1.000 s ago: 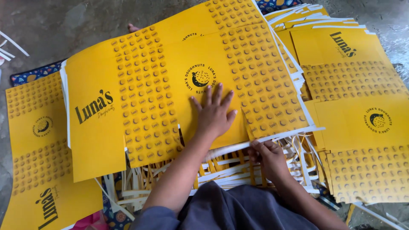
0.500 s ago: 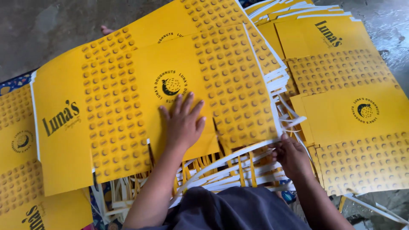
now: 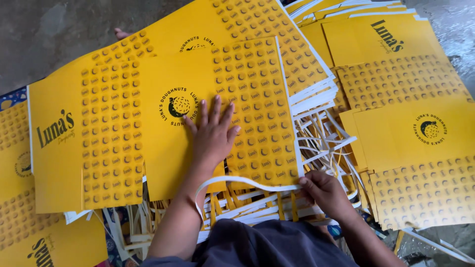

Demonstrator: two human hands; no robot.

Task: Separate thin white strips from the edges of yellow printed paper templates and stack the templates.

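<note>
My left hand [image 3: 213, 133] lies flat, fingers spread, on the top yellow printed card sheet [image 3: 163, 128] of a stack in front of me. The sheet has a dotted pattern and a round dark logo. My right hand [image 3: 324, 190] pinches a thin white paper trim strip [image 3: 237, 184] at the sheet's lower right corner; the strip curves away to the left along the sheet's bottom edge.
More yellow printed sheets lie stacked to the right [image 3: 415, 133], at the back [image 3: 277, 29] and at the lower left [image 3: 29, 232]. A tangle of white and yellow offcut strips [image 3: 321, 143] sits between the stacks. Grey concrete floor [image 3: 54, 34] lies beyond.
The view has swung left and closer. My right hand has taken hold of the white strip at the sheet's corner and pulled it loose along the bottom edge. My left hand stays flat on the sheet.
</note>
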